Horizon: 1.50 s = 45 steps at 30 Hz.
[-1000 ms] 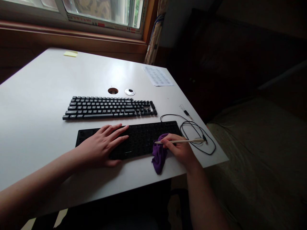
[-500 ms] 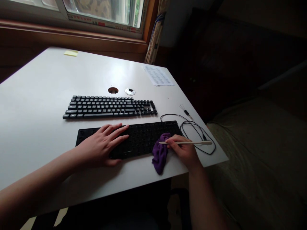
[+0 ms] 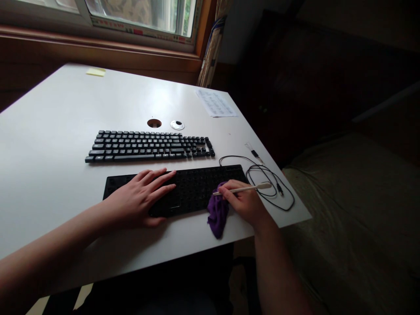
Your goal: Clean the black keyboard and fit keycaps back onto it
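Observation:
My left hand (image 3: 141, 197) lies spread over the left part of a black keyboard base (image 3: 193, 188) that has its keycaps off. Its thumb rests near the front edge. On the base's right part, my right hand (image 3: 244, 201) pinches a slim off-white stick (image 3: 249, 188) with a wider, flat end. The stick's thin end is at a crumpled purple cloth (image 3: 218, 216), which drapes over the base's front edge onto the table. Whether the fingers also grip the cloth cannot be told. Behind the base, the removed keycaps (image 3: 141, 146) stand in keyboard order.
A black cable (image 3: 290, 205) coils at the white table's (image 3: 59, 144) right edge, beside a small wire tool with a black handle (image 3: 255, 154). Farther back are a round cable hole (image 3: 154, 123), its metal cover (image 3: 177, 125), a printed sheet (image 3: 216, 104) and a yellow note (image 3: 96, 71).
My right hand has shifted slightly left, and the stick's wide end has swung up and to the left. My left hand stays in place on the keyboard base.

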{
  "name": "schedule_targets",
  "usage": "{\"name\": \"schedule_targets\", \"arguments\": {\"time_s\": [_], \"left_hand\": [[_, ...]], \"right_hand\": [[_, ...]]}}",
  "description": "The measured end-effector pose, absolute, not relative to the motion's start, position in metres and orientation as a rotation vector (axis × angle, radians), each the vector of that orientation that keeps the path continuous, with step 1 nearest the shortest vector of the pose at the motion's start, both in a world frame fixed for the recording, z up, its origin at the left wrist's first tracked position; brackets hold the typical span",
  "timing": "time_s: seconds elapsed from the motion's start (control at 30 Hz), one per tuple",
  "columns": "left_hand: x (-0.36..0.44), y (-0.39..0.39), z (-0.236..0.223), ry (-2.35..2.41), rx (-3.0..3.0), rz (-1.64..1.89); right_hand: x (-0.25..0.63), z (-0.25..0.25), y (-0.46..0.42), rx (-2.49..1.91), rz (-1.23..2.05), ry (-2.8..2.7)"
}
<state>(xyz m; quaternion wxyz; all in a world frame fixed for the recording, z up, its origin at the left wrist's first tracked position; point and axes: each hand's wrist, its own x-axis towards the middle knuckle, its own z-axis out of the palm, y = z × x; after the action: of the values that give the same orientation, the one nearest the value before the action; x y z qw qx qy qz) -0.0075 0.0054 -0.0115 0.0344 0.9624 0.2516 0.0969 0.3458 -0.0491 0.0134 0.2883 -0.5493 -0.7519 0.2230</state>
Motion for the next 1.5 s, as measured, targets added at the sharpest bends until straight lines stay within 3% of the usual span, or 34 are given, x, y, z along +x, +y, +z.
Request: {"name": "schedule_targets", "arguments": {"time_s": [0.1, 0.4, 0.77, 1.5], "left_hand": [[-0.008, 0.005, -0.012, 0.774, 2.952, 0.307], [-0.007, 0.005, -0.011, 0.775, 2.943, 0.321], [-0.006, 0.003, -0.008, 0.773, 2.939, 0.335], [-0.006, 0.004, -0.008, 0.766, 2.934, 0.339]], "right_hand": [[0.349, 0.017, -0.048, -1.469, 0.468, -2.069], [0.343, 0.003, -0.053, -1.353, 0.656, -1.952], [0.330, 0.011, -0.041, -1.302, 0.459, -2.188], [0.330, -0.004, -0.040, -1.364, 0.548, -2.081]]}}
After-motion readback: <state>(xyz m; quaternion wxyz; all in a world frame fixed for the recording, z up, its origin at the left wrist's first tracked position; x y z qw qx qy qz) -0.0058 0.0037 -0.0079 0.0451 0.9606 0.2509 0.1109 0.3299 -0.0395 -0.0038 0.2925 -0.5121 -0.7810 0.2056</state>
